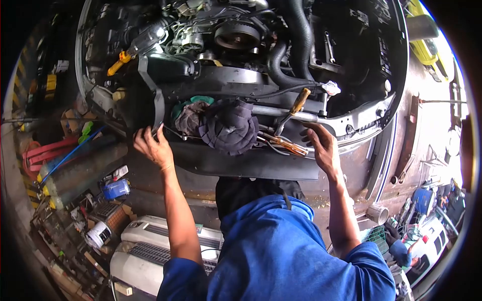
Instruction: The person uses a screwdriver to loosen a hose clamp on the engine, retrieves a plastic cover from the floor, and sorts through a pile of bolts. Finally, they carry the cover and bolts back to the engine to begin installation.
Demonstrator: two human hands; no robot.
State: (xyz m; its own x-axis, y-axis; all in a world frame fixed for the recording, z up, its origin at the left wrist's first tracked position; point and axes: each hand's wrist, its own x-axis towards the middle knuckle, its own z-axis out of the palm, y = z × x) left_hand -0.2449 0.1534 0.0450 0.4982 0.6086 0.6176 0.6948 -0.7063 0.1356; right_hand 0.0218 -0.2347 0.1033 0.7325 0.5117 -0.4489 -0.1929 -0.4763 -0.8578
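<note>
At the left of the engine bay, my left hand [153,146] pinches the lower end of a bent black strip [158,103], which rises toward the engine. My right hand [322,146] is over the front crossmember with its fingers apart and holds nothing visible. Just left of it lie orange-handled pliers [287,145] and a tool with a worn yellow-brown handle [300,101]. Between my hands, a dark bundled cloth [230,126] sits on the front edge, beside a brownish rag [190,116] and a green cloth [201,100].
Black hoses [297,35] and a round pulley [237,36] fill the engine bay. A work light with a yellow handle [120,62] lies at its left, a wrench [329,46] at its right. Gas cylinders [85,173] are at left. Another person [400,251] is at lower right.
</note>
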